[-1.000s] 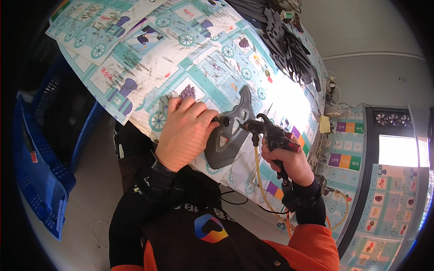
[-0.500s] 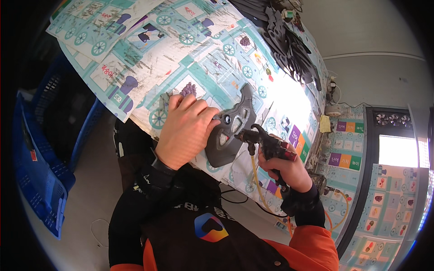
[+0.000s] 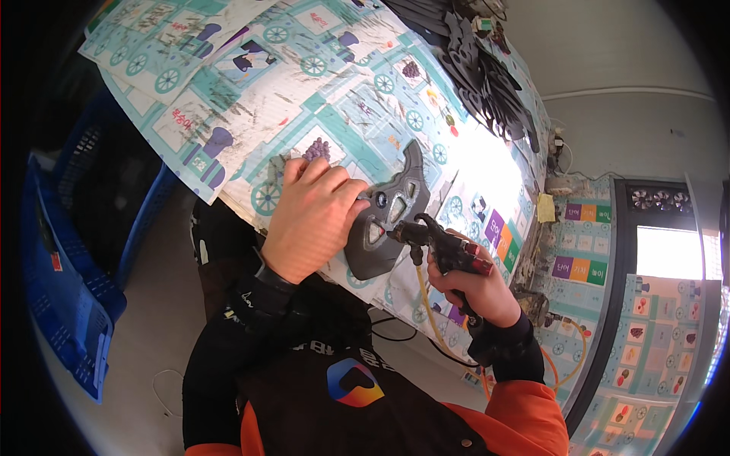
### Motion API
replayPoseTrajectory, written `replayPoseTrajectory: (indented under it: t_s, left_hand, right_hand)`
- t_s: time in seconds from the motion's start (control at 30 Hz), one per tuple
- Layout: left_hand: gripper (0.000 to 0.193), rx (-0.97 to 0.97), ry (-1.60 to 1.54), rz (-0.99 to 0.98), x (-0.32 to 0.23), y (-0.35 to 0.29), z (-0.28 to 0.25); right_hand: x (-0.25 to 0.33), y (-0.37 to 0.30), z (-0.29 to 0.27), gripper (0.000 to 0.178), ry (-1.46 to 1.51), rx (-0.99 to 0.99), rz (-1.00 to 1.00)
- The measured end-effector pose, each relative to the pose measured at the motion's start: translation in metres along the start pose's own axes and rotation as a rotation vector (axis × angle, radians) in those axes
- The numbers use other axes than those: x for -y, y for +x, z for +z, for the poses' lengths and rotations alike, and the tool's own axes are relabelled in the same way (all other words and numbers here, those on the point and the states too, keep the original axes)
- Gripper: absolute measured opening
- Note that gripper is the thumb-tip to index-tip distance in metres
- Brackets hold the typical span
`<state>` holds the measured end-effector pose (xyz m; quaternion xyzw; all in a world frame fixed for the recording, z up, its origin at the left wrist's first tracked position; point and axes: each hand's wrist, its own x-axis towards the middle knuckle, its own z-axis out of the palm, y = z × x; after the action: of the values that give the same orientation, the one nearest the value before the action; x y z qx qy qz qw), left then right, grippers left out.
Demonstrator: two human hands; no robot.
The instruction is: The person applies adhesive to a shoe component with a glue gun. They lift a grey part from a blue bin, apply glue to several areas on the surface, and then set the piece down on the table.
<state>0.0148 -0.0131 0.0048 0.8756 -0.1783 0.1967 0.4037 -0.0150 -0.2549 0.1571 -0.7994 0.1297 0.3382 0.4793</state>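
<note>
A dark grey moulded panel (image 3: 370,261) with several cut-out openings lies at the near edge of the paper-covered table (image 3: 319,110). My left hand (image 3: 313,213) grips its left edge, fingers curled and thumb against the panel near a round hole. What the fingertips do under the palm is hidden. My right hand (image 3: 487,292) is wrapped round the handle of a black and red spray gun (image 3: 445,245). The gun's nozzle points left at the panel, close to the lowest opening. A yellowish hose (image 3: 426,300) hangs from beneath the gun's front.
Dark grey moulded parts (image 3: 487,83) are heaped along the table's far right side. Blue plastic crates (image 3: 68,281) stand on the floor at the left. To the right are a wall covered with printed sheets and a dark-framed window (image 3: 669,254). Hoses run down beside my right forearm.
The spray gun has shifted slightly left and down along the panel, with my right hand moving along. My left hand and the panel stay almost where they were.
</note>
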Motion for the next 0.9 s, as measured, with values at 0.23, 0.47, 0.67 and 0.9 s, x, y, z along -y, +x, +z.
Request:
replayPoseTrajectory:
  t_s: [0.23,0.47,0.67,0.9]
  left_hand:
    - [0.020,0.005,0.003,0.002,0.000,0.001,0.002]
    - [0.024,0.003,-0.017,0.033,0.003,0.001,-0.010]
    - [0.027,0.058,-0.271,0.085,-0.002,-0.001,0.002]
    - [0.041,-0.149,-0.512,-0.141,-0.001,-0.013,-0.032]
  right_hand:
    - [0.010,0.002,0.003,0.026,0.026,0.031,-0.014]
    - [-0.005,-0.011,-0.033,0.055,-0.028,-0.011,-0.168]
    - [-0.145,0.006,-0.112,0.071,-0.910,-0.685,-0.471]
    - [-0.226,0.037,-0.125,0.077,-0.805,-0.850,-0.249]
